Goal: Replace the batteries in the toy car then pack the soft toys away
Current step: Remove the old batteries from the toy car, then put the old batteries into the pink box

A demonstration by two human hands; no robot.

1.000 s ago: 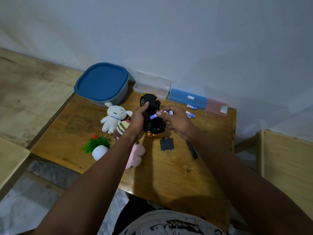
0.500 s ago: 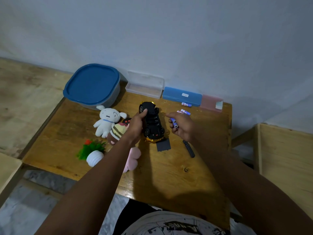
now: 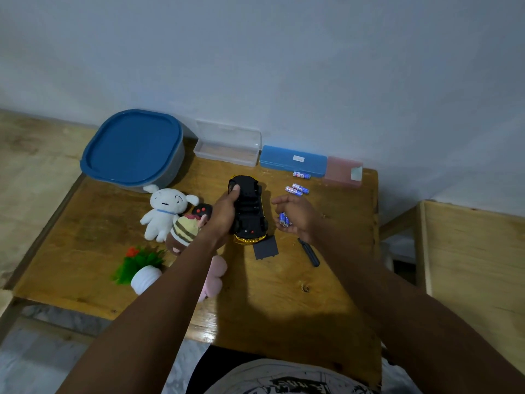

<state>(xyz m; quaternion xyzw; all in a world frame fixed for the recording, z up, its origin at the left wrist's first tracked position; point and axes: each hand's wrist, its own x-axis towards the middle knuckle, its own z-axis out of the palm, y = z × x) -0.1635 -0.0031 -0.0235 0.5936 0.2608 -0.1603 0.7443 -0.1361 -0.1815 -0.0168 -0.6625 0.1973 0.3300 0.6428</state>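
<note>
The toy car (image 3: pixel 250 209) lies upside down on the wooden table (image 3: pixel 284 302), its black underside up and its gold body showing at the near end. My left hand (image 3: pixel 224 214) grips its left side. Just right of the car, my right hand (image 3: pixel 298 216) is cupped palm-up around blue batteries (image 3: pixel 283 219). Three more blue batteries (image 3: pixel 297 189) lie loose farther back. The black battery cover (image 3: pixel 265 247) rests by the car's near end. A white plush (image 3: pixel 166 210), a striped brown plush (image 3: pixel 184 231) and a pink plush (image 3: pixel 216 275) lie left of my arm.
A blue-lidded tub (image 3: pixel 133 149) stands at the back left. Along the wall sit a clear case (image 3: pixel 227 146), a blue case (image 3: pixel 292 161) and a pink case (image 3: pixel 342 172). A black screwdriver (image 3: pixel 309 252) lies right of the cover. A small potted plant (image 3: pixel 142 268) lies front left.
My right hand has pulled away from the car's underside to the right with batteries in its palm. The left hand keeps its hold on the car.
</note>
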